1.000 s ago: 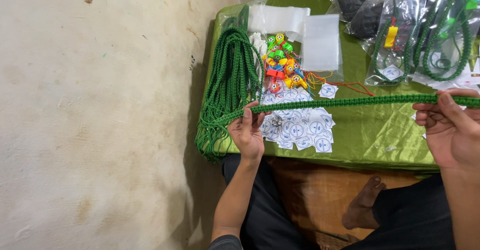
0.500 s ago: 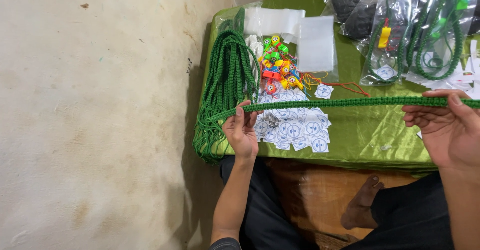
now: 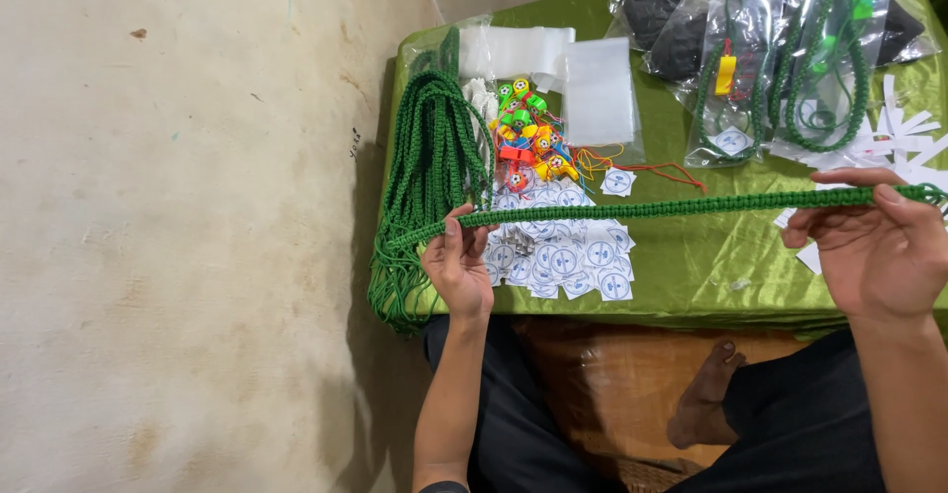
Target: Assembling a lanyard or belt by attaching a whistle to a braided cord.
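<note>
— Green cloth covers the worktop [image 3: 691, 256], beside a bare concrete floor. What does the person hold?

— A green braided cord [image 3: 671, 206], stretched level above the cloth. The left hand [image 3: 457, 261] pinches one end, fingers closed on it; the right hand [image 3: 869, 241] grips the other.

— How would it handle?

— Light, soft and limp, probably; it likely sags unless held at both ends.

— Any containers?

— Clear bags [image 3: 780, 59] hold coiled cords and whistles; loose whistles [image 3: 528, 143] and round stickers [image 3: 563, 256] lie open.

I see a braided green cord [image 3: 671, 205], matt and knobbly, over a glossy green satin cloth [image 3: 711, 266]. At twelve o'clock lie shiny plastic whistles [image 3: 528, 138]; at one o'clock, clear glossy plastic bags [image 3: 790, 59].
</note>
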